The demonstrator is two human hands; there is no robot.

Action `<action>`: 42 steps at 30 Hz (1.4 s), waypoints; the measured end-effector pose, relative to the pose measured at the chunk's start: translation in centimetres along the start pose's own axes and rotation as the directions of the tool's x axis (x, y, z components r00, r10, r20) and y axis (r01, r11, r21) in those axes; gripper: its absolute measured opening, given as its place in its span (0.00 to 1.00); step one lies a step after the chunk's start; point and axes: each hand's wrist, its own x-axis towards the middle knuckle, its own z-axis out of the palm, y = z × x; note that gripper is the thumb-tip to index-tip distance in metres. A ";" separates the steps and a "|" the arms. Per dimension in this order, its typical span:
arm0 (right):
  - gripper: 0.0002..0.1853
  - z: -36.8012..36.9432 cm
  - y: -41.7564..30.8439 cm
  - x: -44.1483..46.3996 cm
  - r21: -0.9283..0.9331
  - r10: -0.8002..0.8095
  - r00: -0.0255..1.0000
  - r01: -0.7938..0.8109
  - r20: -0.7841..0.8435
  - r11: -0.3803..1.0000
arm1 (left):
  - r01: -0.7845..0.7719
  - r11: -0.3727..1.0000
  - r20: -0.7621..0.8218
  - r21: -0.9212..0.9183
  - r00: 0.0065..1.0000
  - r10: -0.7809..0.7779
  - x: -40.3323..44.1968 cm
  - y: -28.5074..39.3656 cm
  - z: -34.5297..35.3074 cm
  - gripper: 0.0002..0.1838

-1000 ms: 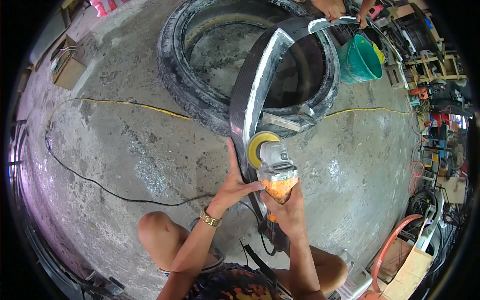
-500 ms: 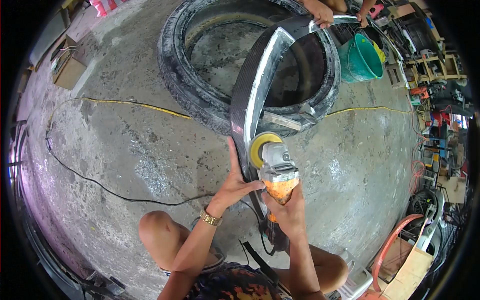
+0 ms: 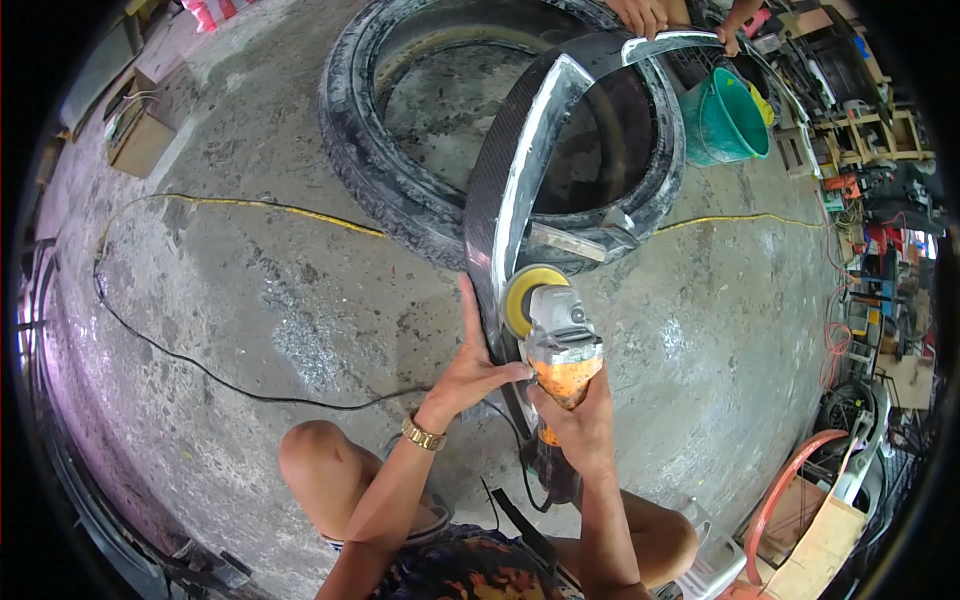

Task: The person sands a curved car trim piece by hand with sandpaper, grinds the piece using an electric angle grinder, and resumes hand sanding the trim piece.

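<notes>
My right hand (image 3: 583, 430) is closed around the orange and grey body of an angle grinder (image 3: 563, 335). Its round yellow disc (image 3: 524, 300) sits against or very close to the white inner edge of a long, curved carbon-fibre panel (image 3: 488, 175); actual contact I cannot make out. Against the panel's left side my left hand (image 3: 470, 375) steadies the near end, index finger stretched along it. The left thumb reaches over to the grinder's body. The far part of the panel rests over a large, dusty black tyre (image 3: 345, 130) lying on the floor.
Another person's hands (image 3: 643, 15) hold the panel's far end. A green bucket (image 3: 722, 120) stands right of the tyre. A yellow and black cable (image 3: 240, 203) crosses the concrete floor. Piled tools and parts line the right, near a white plastic stool (image 3: 712, 560).
The whole view has shifted slightly. One of the other person's hands has moved a little along the panel's far end. My hands and the grinder keep nearly the same place.
</notes>
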 end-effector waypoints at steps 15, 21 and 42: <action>0.30 -0.1 -0.5 0.1 -0.119 -0.082 0.997 0.083 0.017 0.989 | -0.011 1.000 0.020 -0.004 1.000 0.011 0.0 0.1 0.0 0.78; 0.29 0.1 -0.7 0.5 -0.088 -0.073 0.997 0.071 -0.015 0.994 | -0.013 1.000 0.014 -0.015 1.000 0.013 0.0 0.1 -0.1 0.77; 0.29 -2.0 -0.1 0.0 0.051 -0.027 0.994 0.032 -0.108 0.998 | -0.013 0.998 -0.126 0.054 0.992 0.019 0.8 0.6 -0.4 0.66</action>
